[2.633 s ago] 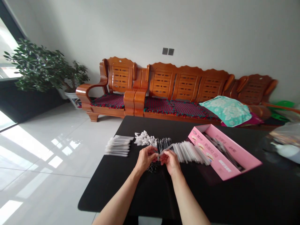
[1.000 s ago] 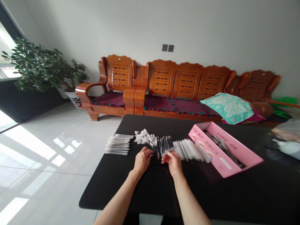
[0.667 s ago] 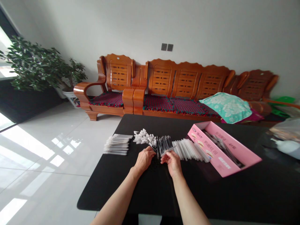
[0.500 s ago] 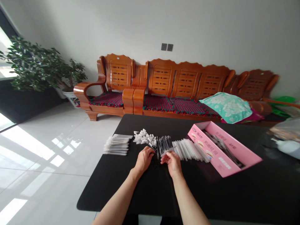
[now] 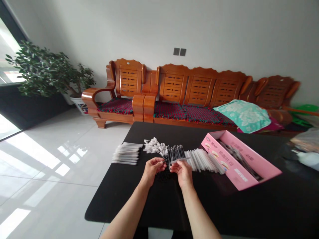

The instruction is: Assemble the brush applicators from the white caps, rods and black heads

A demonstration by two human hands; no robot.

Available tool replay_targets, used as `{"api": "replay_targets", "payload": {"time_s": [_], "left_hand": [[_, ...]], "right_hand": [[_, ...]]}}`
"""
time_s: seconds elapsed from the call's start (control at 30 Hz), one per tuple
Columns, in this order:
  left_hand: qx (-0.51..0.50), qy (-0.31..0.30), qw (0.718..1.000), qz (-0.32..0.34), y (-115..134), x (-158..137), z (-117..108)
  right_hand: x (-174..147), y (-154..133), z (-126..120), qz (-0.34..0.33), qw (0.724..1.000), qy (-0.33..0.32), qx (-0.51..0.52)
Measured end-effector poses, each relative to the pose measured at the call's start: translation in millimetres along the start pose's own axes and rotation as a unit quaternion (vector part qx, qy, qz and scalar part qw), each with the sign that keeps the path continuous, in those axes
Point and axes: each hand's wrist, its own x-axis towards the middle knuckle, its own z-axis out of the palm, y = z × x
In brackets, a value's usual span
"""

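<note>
My right hand (image 5: 183, 172) is closed on a whitish pen barrel (image 5: 184, 159), held nearly level above the table. My left hand (image 5: 152, 170) pinches a tiny black piece (image 5: 164, 162) just left of the barrel's end; the two are apart. Small black pieces (image 5: 162, 176) lie loose below and between my hands. Behind my hands is a bundle of dark pen refills (image 5: 176, 152). A row of translucent white barrels (image 5: 203, 160) lies to its right. White pen caps (image 5: 155, 146) form a pile behind my left hand, and a stack of whitish pens (image 5: 126, 153) lies farther left.
A pink box (image 5: 230, 167) with dark thin sticks inside stands on the right of the black table (image 5: 139, 212). A plastic bag (image 5: 307, 141) is at the far right. Behind the table are a wooden sofa (image 5: 173, 84) and a potted plant (image 5: 47, 71).
My left hand has lifted slightly off the small black pieces with one pinched in its fingertips. My right hand still holds the barrel. The view has shifted slightly.
</note>
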Motion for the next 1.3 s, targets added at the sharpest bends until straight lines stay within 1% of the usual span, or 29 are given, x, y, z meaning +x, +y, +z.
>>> {"api": "replay_targets", "payload": {"time_s": [0.13,0.23,0.57,0.73,0.97,1.13,1.3], "left_hand": [[-0.004,-0.010,1.000,-0.005,0.5,-1.8,0.7],[0.003,-0.018,1.000,-0.007,1.3,-3.1,1.8],[0.019,-0.006,1.000,-0.007,2.5,-3.2,5.3],[0.023,0.006,1.000,0.007,3.6,-1.9,8.6],[0.036,0.045,0.997,0.044,5.0,-2.7,14.1],[0.069,0.067,0.990,0.099,0.8,-2.0,16.1],[0.099,0.070,0.983,0.136,-4.3,-2.0,15.4]], "right_hand": [[-2.5,0.0,12.8,-0.017,1.000,-0.002,-0.020],[-2.4,1.5,17.8,-0.022,0.999,-0.002,-0.034],[0.4,5.9,18.8,-0.031,0.997,-0.006,-0.066],[-0.9,4.1,21.2,-0.037,0.996,-0.014,-0.078],[-2.2,4.7,24.4,-0.036,0.995,-0.002,-0.088],[-3.7,6.9,25.9,-0.035,0.995,0.027,-0.087],[-4.9,7.0,28.2,-0.022,0.996,0.043,-0.074]]}}
